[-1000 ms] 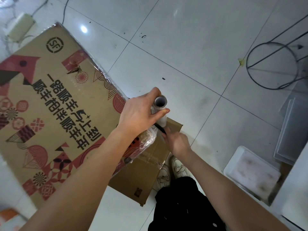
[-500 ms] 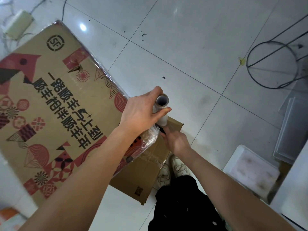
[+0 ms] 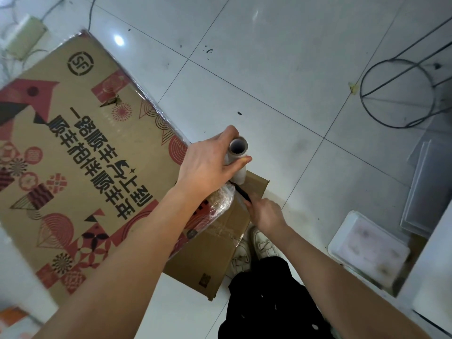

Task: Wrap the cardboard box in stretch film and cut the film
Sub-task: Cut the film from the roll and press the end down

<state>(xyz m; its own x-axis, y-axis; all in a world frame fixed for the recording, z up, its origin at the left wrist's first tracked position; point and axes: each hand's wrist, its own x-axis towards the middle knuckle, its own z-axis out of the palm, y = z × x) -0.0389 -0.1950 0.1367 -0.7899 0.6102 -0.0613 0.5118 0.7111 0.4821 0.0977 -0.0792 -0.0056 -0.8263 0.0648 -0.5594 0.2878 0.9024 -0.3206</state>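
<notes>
Cardboard box at left on floor. Film roll upright off box's right corner, in left hand. Right hand just below roll with cutter. Tray far right; wire ring beyond it.

Dim, cool indoor light, soft wide-angle frame with blur at the borders.

Overhead lamp glare: small bright spot on the floor tile far above-left of the left hand, fainter streak well above-right of it. Glossy tiles give a hazy sheen. Stretch film just under the left hand catches crinkly highlights. Shadows soft and weak; darkest patch is below the right hand, around the shoes. Centre near both hands fairly sharp, box print readable. Corners smeared: left edge and bottom-left far from the left hand blurred, white tray right of the right hand soft. Tile lines bow slightly toward the edges. Forearms near the lens soft.
</notes>
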